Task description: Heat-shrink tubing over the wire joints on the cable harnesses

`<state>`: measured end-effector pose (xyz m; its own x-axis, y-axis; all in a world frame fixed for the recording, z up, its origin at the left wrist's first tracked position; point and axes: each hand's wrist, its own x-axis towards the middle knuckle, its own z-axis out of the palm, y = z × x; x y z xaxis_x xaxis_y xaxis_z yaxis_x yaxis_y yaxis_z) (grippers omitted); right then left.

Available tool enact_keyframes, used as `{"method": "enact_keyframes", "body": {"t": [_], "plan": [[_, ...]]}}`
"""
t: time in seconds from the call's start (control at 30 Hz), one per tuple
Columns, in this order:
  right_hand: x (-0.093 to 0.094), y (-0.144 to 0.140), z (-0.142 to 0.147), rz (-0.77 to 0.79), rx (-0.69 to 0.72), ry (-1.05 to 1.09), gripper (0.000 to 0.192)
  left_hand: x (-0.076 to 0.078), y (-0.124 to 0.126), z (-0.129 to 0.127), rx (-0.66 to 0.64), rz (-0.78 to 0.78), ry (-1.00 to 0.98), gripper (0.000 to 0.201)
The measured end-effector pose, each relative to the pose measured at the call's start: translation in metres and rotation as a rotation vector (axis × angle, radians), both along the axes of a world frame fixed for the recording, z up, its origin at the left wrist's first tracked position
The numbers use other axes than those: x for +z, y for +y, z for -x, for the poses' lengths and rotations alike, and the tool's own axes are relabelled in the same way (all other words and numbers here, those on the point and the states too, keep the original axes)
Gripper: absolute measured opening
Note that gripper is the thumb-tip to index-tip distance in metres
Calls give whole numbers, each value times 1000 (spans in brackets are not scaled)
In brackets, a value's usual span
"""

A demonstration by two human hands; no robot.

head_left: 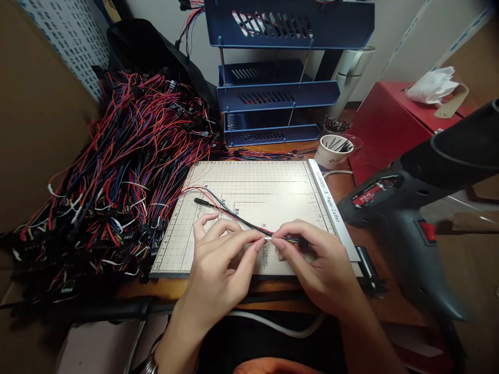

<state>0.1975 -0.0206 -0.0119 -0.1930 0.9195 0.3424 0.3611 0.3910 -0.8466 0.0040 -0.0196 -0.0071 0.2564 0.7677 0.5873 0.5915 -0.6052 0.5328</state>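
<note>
1. Cluttered workbench: a paper cutter board (257, 208) serves as the work surface, with blue stacking trays (273, 93) behind it and a black heat gun (413, 228) just right of the fingers.
2. Left of the fingers sits a big heap of red, blue and black wire harnesses (117, 171).
3. One thin wire lead (230, 213) lies on the board; it runs up and left from the fingertips to a black end.
4. Left hand (222, 265): thumb and forefinger pinch the lead at a small pale piece, other fingers curled loosely.
5. Right hand (315, 259): fingertips pinch the same lead just right of the left pinch, nearly touching it; coloured strands show under the knuckles.
6. Both wrists are low at the near edge of the board, palms turned inward.
7. Judgement: keep the pinches close, hold the lead taut and flat, and make small finger moves only.
</note>
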Motion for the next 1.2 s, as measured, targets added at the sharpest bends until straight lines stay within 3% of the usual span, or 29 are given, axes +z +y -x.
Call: {"method": "enact_keyframes", "body": {"t": [0.33,0.77,1.2], "plan": [[0,1,-1,-1,58,-12,9,2,0,0,7,-61,22,16],[1,1,1,-151,55,24,11,3,-1,0,3,-116,14,10],[2,1,0,-154,69,34,9,2,-1,1,-17,-86,7,11]]}}
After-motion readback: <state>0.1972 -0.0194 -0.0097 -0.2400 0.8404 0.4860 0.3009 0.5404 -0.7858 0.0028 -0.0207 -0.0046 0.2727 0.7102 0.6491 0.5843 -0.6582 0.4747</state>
